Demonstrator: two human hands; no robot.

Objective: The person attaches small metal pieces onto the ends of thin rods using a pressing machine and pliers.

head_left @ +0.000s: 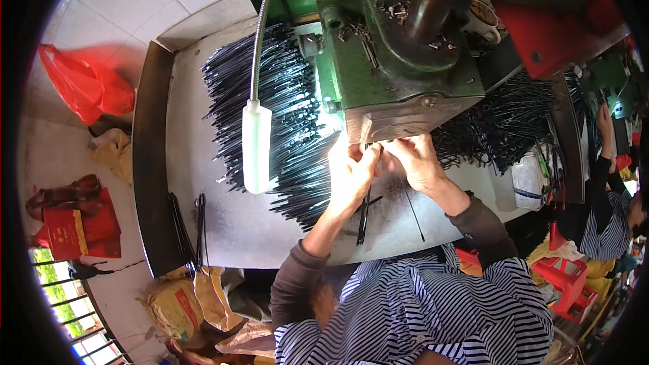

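Observation:
My left hand (351,170) is closed under the front of the green machine (405,71), its fingertips around the upper end of a slim black metal strip (364,220). The strip points down toward the table's near edge. Right beside it, my right hand (416,163) has its thumb and fingers pinched together close to the left fingertips. What it grips is too small and blurred to make out. A large pile of similar black strips (263,105) lies left of the machine. A thin dark rod (414,216) lies on the table below my right hand.
A lit lamp (257,149) hangs on a flexible neck left of my hands. More dark strips (497,122) are heaped right of the machine. A raised dark edge (152,162) bounds the grey table (230,230) on the left. Another person (605,213) is at far right.

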